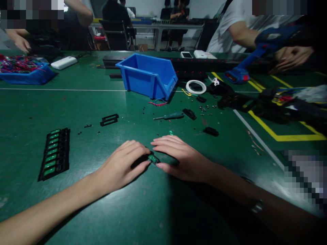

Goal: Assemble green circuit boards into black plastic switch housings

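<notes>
Both my left hand (124,164) and my right hand (183,157) pinch one small green circuit board (153,158) between them, on or just above the green table (122,217), nearer me than the screwdriver (173,116).

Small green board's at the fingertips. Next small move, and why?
Probably steady the small green board with the left hand and square it gently with the right hand: it sits slanted between both hands' fingertips, and the screwdriver lies on the table, out of either hand.
</notes>
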Available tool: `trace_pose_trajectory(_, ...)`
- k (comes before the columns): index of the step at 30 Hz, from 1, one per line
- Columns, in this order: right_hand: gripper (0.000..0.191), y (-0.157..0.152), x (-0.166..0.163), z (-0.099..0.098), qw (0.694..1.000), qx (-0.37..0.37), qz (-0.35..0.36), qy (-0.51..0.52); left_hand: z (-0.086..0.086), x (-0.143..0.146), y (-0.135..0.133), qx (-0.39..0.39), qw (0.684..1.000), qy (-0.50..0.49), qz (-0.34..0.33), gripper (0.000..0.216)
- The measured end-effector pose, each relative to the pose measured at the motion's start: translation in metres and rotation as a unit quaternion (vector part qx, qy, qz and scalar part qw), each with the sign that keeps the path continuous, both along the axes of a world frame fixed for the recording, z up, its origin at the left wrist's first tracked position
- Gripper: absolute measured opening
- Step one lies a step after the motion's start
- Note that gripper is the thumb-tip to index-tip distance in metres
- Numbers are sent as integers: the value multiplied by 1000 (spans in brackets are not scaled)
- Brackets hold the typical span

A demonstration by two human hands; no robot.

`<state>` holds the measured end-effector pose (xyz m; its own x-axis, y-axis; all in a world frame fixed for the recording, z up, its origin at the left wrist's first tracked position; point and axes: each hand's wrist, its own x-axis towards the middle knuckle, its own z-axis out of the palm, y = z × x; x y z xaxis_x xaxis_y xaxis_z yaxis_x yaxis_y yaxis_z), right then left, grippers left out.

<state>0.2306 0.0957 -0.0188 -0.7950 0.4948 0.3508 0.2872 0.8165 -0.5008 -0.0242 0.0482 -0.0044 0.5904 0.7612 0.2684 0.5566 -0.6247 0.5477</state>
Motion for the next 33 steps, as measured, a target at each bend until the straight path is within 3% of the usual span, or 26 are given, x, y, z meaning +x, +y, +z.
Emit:
trace_pose_trajectory(3, 30, 1, 2, 0, 1000, 2, 8, -3, 0, -1, 0, 4, 1000, -3, -5, 17)
trace_pose_trajectory(7, 30, 1, 2, -2, 1000, 9, 7, -10, 0, -3, -2, 15, 1000, 3, -11, 13)
trace_pose_trajectory(10, 31, -1, 0, -3, 1000, 2, -22, 3, 0, -4, -2, 23, 1000, 6, -11, 11)
trace_pose_trajectory(14, 15, -4, -1, 0, 997, -26, -69, 34, -1, -4, -2, 27, 1000, -3, -3, 11)
trace_pose_trajectory(17, 11, -6, 0, 4, 998, -18, -47, 45, -1, -3, -2, 24, 1000, -5, -2, 11)
trace_pose_trajectory(22, 21, -5, 2, 5, 999, 2, 11, 36, -1, -3, -2, 23, 1000, 3, -8, 15)
trace_pose_trajectory(33, 23, -3, 3, 6, 999, -15, 29, 34, 0, -5, -2, 11, 1000, 0, -15, 17)
